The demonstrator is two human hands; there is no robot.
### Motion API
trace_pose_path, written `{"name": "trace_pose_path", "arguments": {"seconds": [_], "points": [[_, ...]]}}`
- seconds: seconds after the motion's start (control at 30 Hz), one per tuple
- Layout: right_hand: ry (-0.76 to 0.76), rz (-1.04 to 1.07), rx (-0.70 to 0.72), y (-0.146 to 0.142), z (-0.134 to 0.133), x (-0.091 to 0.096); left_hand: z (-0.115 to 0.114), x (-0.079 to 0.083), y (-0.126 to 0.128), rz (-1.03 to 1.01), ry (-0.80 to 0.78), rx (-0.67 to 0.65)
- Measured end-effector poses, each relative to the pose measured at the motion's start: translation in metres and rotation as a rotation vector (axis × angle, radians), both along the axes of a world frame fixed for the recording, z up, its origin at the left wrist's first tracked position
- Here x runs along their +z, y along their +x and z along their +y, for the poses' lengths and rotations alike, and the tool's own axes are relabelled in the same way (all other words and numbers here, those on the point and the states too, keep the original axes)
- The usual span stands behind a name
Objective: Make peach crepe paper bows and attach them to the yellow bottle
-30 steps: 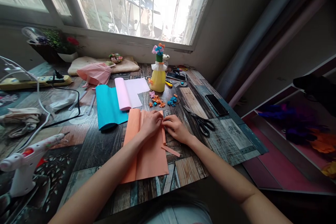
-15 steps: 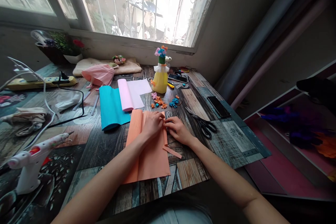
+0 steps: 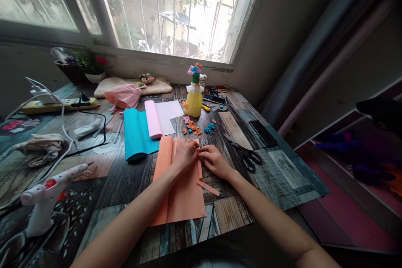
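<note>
A sheet of orange crepe paper point(image 3: 185, 201) lies before me, its left side rolled or folded over. My left hand point(image 3: 186, 153) rests on the upper part of the sheet, its curled fingers closed at a narrow folded orange strip point(image 3: 200, 170) along the right edge. From the right, my right hand point(image 3: 215, 160) pinches the same strip near its top, fingertips close to the left ones. The exact grip is partly hidden by the fingers. A loose short orange paper strip point(image 3: 209, 188) lies below my right hand. Black scissors point(image 3: 246, 153) lie open to the right.
Blue crepe paper point(image 3: 138, 136) and a pink roll point(image 3: 153, 119) lie behind left. A yellow decorated bottle point(image 3: 193, 102) stands beyond small paper bows point(image 3: 192, 126). A phone point(image 3: 263, 132) lies right. A glue gun point(image 3: 47, 194), cables and a power strip point(image 3: 63, 104) occupy the left.
The camera view has tilted slightly, so everything sits a little lower and further right. Both hands stay at the folded strip with almost no visible movement.
</note>
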State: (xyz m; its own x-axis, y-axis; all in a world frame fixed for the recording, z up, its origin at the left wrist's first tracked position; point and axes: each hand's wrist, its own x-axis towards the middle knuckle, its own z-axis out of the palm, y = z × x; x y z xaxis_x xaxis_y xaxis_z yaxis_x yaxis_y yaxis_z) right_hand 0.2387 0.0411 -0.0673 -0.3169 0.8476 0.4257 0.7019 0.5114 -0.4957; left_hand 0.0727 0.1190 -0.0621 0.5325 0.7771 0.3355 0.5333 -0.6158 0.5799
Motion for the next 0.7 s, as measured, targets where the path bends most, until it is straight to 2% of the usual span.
{"name": "trace_pose_path", "arguments": {"seconds": [0.33, 0.7], "points": [[-0.046, 0.001, -0.057, -0.011, -0.007, 0.007, 0.000, -0.004, 0.000, -0.011, 0.005, 0.020], [-0.063, -0.054, -0.063, -0.010, -0.006, 0.003, -0.003, 0.002, 0.000, -0.029, -0.003, 0.029]]}}
